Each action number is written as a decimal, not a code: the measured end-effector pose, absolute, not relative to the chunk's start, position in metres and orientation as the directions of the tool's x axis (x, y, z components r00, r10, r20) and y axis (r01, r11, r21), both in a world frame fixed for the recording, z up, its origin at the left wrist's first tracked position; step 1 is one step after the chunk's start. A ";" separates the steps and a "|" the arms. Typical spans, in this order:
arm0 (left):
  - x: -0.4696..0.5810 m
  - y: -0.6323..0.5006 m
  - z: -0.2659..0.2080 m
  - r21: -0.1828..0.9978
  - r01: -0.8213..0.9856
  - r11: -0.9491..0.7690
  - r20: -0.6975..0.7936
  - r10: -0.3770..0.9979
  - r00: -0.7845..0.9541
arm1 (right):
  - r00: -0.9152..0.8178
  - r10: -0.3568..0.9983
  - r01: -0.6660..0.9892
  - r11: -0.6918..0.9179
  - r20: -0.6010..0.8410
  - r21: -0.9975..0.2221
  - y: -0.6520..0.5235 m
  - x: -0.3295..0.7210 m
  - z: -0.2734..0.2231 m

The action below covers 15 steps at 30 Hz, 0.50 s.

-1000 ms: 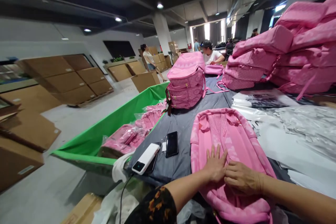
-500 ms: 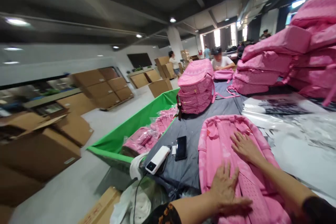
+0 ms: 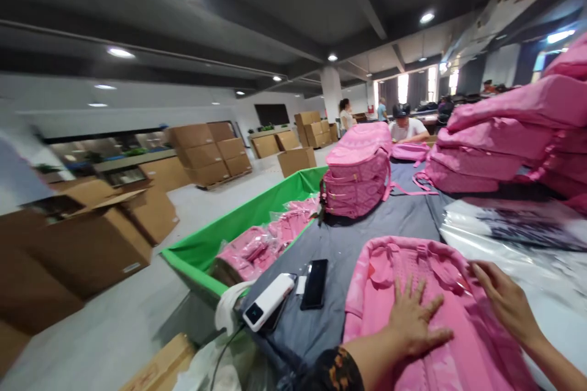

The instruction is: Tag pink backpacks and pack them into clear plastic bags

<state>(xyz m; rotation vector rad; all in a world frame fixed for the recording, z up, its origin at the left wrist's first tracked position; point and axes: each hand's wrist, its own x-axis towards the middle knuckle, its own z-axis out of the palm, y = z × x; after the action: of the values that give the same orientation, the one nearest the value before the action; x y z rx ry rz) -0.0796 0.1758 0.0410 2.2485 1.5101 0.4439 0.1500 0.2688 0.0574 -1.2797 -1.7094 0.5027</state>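
Observation:
A pink backpack [image 3: 376, 293] lies in front of me with its shoulder-strap side up. My left hand [image 3: 415, 317] rests flat on the middle of its back panel, fingers spread. At the backpack's upper right edge, my right hand [image 3: 499, 293] has its fingers closed on the rim. Some of those fingertips are hidden by the hand. Beyond it stands another pink backpack [image 3: 355, 177], upright and full, with a strap trailing on the dark table cover [image 3: 339, 238].
To the left are a black phone [image 3: 315, 284], a white power bank [image 3: 269, 302] and a green bin [image 3: 197, 244] of plastic-wrapped pink items. Stacked pink backpacks [image 3: 495, 146] and clear plastic bags [image 3: 472, 220] lie on the right. A person [image 3: 408, 128] sits across the table.
My right hand has moved from the back panel to the backpack's right edge and closed there. My left hand has slid up the panel. The view has shifted left and up.

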 end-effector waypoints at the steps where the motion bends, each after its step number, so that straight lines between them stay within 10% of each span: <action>1: -0.080 0.175 0.042 0.490 0.804 -0.335 0.038 0.930 0.365 | -0.081 0.919 0.569 0.360 0.385 -0.740 0.283 0.159 0.067; 15: -0.087 0.176 0.036 0.499 0.823 -0.272 -0.013 0.947 0.320 | 0.058 0.993 0.836 0.007 0.101 -0.549 0.462 0.230 0.003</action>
<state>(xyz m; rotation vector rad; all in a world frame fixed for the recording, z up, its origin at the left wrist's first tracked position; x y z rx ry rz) -0.0869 0.1765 0.0357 2.1757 1.5668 0.4043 0.2298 0.4620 0.0027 -1.8744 -1.8230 0.4432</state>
